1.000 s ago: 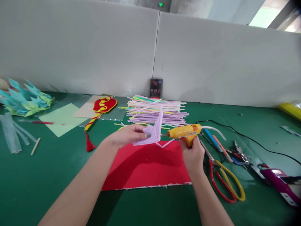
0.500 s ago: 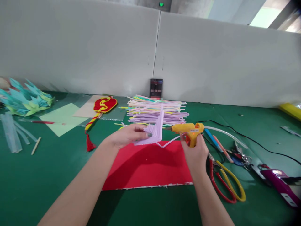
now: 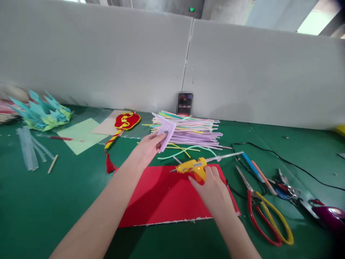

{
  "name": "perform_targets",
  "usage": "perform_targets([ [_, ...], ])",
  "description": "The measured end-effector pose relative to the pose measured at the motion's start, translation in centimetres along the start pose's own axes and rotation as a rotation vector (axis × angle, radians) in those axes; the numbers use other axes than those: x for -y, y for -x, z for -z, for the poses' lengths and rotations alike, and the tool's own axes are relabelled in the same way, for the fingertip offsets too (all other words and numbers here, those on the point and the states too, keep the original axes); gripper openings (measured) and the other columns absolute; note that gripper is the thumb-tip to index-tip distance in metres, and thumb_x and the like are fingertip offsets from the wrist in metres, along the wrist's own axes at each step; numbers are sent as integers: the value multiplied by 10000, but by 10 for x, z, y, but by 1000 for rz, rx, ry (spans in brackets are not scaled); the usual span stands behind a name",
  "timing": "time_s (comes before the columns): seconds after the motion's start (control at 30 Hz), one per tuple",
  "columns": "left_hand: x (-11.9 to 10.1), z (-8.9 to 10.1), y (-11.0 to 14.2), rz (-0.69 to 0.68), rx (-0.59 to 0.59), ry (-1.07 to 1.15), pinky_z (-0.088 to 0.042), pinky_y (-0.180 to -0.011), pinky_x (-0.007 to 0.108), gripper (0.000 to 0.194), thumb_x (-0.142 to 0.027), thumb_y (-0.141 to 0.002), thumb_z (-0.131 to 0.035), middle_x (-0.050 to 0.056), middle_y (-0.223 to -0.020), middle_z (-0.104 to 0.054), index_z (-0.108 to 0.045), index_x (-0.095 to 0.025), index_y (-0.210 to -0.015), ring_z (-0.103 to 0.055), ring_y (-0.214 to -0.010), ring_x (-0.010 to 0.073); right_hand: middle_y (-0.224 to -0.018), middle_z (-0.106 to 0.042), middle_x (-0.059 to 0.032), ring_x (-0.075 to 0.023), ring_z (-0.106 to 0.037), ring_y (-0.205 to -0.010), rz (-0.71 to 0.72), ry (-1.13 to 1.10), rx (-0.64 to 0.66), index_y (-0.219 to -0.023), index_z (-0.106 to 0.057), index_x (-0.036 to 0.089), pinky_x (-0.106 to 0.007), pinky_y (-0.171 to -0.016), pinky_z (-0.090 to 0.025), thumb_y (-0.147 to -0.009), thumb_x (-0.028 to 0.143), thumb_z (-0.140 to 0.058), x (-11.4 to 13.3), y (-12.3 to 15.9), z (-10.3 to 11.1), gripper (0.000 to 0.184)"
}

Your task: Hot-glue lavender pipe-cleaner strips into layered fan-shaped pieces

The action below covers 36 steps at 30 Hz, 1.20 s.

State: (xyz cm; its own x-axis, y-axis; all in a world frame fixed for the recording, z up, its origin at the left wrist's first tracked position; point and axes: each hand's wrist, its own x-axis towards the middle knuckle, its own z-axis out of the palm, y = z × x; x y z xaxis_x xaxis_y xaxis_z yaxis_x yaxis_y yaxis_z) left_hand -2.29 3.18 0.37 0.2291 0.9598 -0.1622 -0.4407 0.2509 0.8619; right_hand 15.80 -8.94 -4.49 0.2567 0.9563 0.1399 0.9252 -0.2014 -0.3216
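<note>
My left hand point(image 3: 145, 149) pinches a lavender V-shaped piece point(image 3: 167, 130) made of bent pipe cleaners laid side by side. It is raised in front of the pile of pipe cleaners point(image 3: 194, 138). My right hand point(image 3: 214, 187) is closed around the handle of a yellow hot glue gun point(image 3: 191, 166), its thumb spread to the left. The gun is low over the red sheet point(image 3: 167, 201), nozzle pointing left; I cannot tell whether it rests there. A glue stick point(image 3: 226, 156) sticks out of its back.
Red-and-yellow-handled scissors point(image 3: 265, 212), keys point(image 3: 288, 189) and a purple-handled tool point(image 3: 332, 216) lie at the right. A black cord point(image 3: 293, 165) crosses there. At the left are a tasselled red fan point(image 3: 127, 120), green paper point(image 3: 81, 136), clear glue sticks point(image 3: 28, 149) and a teal paper craft point(image 3: 43, 111).
My left hand has lifted the lavender piece up and away from the nozzle, turning it. My right hand has lowered the glue gun leftward over the red sheet. The camera view has shifted slightly.
</note>
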Motion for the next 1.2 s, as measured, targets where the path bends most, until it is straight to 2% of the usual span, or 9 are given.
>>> perform_targets([
  [0.3, -4, -3, 2, -11, 31, 14, -404, -515, 161, 255, -229, -581, -781, 35, -709, -642, -705, -139, -807, -540, -609, 83, -908, -544, -77, -214, -625, -721, -175, 83, 196, -1022, -454, 181, -263, -488, -420, -793, 550, -414, 9, 23, 6, 436],
  [0.47, -5, -4, 3, -4, 60, 21, -410, -528, 159, 262, -243, -583, -782, 35, -709, -645, -702, -140, -810, -538, -610, 81, -884, -571, -76, -198, -631, -676, -138, 84, 214, -995, -493, 183, -255, -473, -420, -800, 562, -418, 11, 38, -5, 433],
  [0.6, -6, -5, 4, 0, 71, 23, -401, -523, 174, 246, -248, -582, -778, 31, -714, -641, -694, -147, -791, -540, -614, 91, -792, -599, -90, -221, -625, -624, -40, 273, 176, -780, -568, 190, -254, -407, -354, -807, 572, -422, 18, 41, 14, 409],
  [0.67, -7, -6, 6, -5, 82, 24, -394, -526, 176, 236, -247, -590, -769, 25, -715, -640, -692, -150, -791, -540, -620, 91, -740, -609, -96, -232, -623, -641, -8, 333, 179, -607, -547, 194, -253, -405, -332, -844, 518, -393, 17, 32, 31, 429],
  [0.73, -7, -8, 8, -14, 104, 27, -389, -532, 175, 233, -241, -597, -762, 17, -710, -635, -692, -154, -802, -537, -622, 87, -691, -621, -73, -190, -601, -553, -52, 285, 141, -599, -558, 199, -255, -429, -342, -877, 440, -364, 10, 15, 44, 415],
  [0.8, -6, -10, 10, -12, 123, 25, -389, -540, 176, 225, -237, -602, -758, 14, -711, -631, -693, -156, -802, -537, -632, 87, -714, -646, -68, -193, -619, -622, -11, 200, 138, -636, -591, 211, -261, -485, -373, -876, 383, -379, -1, -9, 48, 364],
  [0.9, -5, -13, 13, 17, 125, 8, -396, -562, 178, 223, -248, -610, -755, 19, -731, -630, -693, -152, -801, -539, -651, 89, -683, -665, -87, -213, -634, -640, -122, 127, 293, -645, -633, 202, -285, -532, -412, -841, 423, -417, -15, -43, 34, 366],
  [1.03, -5, -15, 14, 36, 113, -24, -380, -542, 173, 232, -260, -610, -757, 20, -743, -622, -689, -147, -801, -519, -623, 78, -780, -678, -170, -257, -652, -720, -193, 157, 272, -737, -655, 135, -322, -564, -444, -806, 424, -461, -16, -67, 8, 355],
  [1.2, -7, -15, 16, 32, 128, -62, -378, -544, 178, 233, -286, -626, -749, 24, -751, -610, -689, -144, -801, -508, -633, 83, -784, -687, -141, -236, -659, -748, -208, 134, 259, -774, -656, 146, -301, -596, -462, -696, 338, -606, -6, -74, -3, 213],
])
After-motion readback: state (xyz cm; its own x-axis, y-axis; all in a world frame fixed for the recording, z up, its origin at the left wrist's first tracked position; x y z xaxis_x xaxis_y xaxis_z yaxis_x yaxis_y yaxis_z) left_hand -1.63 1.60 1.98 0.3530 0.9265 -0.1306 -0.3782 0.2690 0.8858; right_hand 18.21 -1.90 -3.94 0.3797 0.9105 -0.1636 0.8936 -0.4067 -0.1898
